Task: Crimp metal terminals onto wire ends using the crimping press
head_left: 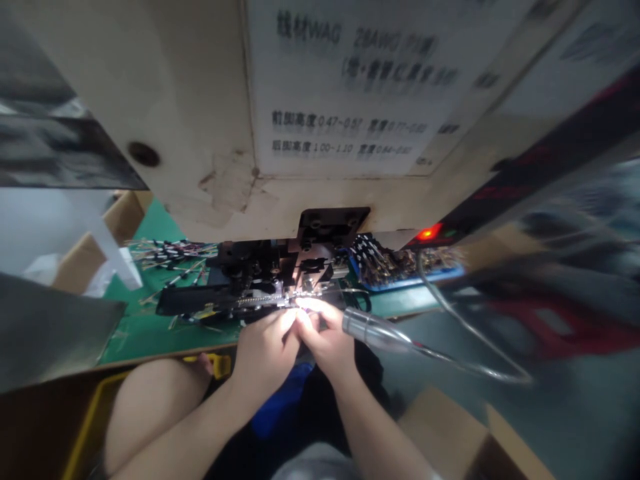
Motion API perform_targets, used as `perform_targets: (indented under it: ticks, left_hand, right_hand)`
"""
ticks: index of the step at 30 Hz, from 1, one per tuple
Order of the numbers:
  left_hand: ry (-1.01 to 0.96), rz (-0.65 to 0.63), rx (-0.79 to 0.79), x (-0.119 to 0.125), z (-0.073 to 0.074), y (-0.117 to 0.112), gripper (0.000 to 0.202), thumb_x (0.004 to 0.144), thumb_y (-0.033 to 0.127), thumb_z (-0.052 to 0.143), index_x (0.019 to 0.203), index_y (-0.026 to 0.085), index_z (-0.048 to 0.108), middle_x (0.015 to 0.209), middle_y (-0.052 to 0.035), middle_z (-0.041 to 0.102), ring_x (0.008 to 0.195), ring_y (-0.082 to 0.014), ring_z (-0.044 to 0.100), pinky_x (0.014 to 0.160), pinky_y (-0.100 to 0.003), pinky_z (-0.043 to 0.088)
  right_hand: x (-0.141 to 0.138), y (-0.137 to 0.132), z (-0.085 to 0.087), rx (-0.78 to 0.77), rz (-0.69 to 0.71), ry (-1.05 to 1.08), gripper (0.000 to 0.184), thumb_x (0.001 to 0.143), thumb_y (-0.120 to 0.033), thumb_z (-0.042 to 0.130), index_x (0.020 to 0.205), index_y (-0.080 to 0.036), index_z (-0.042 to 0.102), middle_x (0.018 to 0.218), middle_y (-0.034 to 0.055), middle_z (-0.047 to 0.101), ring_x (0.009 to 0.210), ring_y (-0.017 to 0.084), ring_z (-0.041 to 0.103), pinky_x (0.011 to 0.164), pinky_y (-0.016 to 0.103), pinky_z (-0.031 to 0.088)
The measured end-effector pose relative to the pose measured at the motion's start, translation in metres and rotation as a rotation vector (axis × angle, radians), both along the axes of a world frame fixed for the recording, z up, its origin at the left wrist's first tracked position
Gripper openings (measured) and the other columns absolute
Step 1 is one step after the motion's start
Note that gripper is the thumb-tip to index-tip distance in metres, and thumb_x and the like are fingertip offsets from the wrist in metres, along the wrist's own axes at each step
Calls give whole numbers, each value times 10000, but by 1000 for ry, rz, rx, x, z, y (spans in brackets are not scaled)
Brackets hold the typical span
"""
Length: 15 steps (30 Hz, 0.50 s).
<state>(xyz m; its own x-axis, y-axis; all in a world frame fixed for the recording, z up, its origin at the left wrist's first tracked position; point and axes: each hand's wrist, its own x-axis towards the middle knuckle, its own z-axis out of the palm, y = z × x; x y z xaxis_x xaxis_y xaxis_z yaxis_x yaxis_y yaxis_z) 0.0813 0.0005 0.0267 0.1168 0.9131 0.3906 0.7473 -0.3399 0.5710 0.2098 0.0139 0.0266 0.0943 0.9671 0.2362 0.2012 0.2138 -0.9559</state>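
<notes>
Machine: beige crimping machine housing [190,190] fills your view at 12 o'clock, printed spec sheet [345,87] taped on its front.
Bench: green mat [145,327], your 9–11 o'clock, runs under the mach.
Floor/lap: cardboard box [450,433] at 5 o'clock, yellow crate [93,427] at 7–8 o'clock, your bare knee [150,407] at 8 o'clock, blue cloth [280,407] in your lap at 6 o'clock.
Crimp head: black crimper head [255,273] at 12 o'clock, just past your hands.
Strip: metal terminal strip [265,301] runs L–R through the head, right at your fingertips.
LH: left hand [265,347], closed to a pinch at the strip; item held lost in glare, can't tell.
RH: right hand [325,340], same pinch, fingertips [305,313] almost meeting LH's.
Lamp: gooseneck lamp [370,330] at 3 o'clock, just beside RH, lit.
Wires: wire bundles [173,253] on mat at 10 o'clock; more wires [375,260] in blue tray [415,280] at 1 o'clock.
Light: red indicator lamp [429,233] on, 1–2 o'clock.
</notes>
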Motion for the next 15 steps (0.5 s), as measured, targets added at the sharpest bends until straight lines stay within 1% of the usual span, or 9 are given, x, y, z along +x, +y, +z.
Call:
perform_targets:
  ticks: [4, 9, 11, 13, 14, 15]
  left_hand:
    - [11, 9, -25, -1, 1, 1, 226, 890, 207, 488, 916, 239, 711, 903, -21, 756, 781, -208, 708, 685, -295, 544]
    - [16, 15, -42, -1, -1, 1, 223, 893, 214, 489, 918, 234, 709, 905, -29, 756, 774, -214, 706, 674, -297, 535]
    - [13, 12, -49, -1, -1, 1, 220, 893, 217, 488, 892, 228, 708, 897, -35, 755, 764, -212, 704, 670, -293, 529]
    - [1, -3, -58, -1, 0, 1, 222, 895, 216, 484, 872, 226, 704, 896, -35, 754, 765, -208, 702, 676, -289, 524]
    - [-6, -13, -64, -1, 0, 1, 222, 896, 215, 482, 867, 228, 701, 897, -31, 753, 768, -205, 701, 679, -287, 521]
    - [-11, -24, -72, -1, 1, 1, 220, 897, 214, 481, 871, 231, 699, 900, -26, 752, 773, -204, 701, 681, -286, 518]
  right_hand:
    - [1, 2, -1, -12, 24, -3, 193, 791, -268, 691, 972, -223, 737, 965, 32, 751, 900, 213, 710, 874, 347, 576]
    - [1, 1, -6, -27, 2, -19, 202, 796, -314, 684, 970, -219, 723, 952, 39, 740, 878, 214, 695, 869, 366, 559]
    - [2, 1, -9, -29, -17, -30, 217, 785, -317, 693, 974, -210, 704, 803, 16, 708, 737, 182, 670, 760, 334, 567]
    - [3, 0, -11, -28, -26, -31, 208, 774, -299, 700, 955, -202, 671, 607, -45, 580, 543, 126, 564, 586, 272, 528]
    - [3, 0, -11, -29, -23, -28, 197, 770, -288, 701, 941, -201, 656, 546, -73, 500, 478, 105, 496, 516, 248, 488]
    - [4, 0, -11, -28, -18, -23, 182, 771, -280, 696, 926, -200, 645, 516, -88, 444, 446, 95, 451, 478, 234, 457]
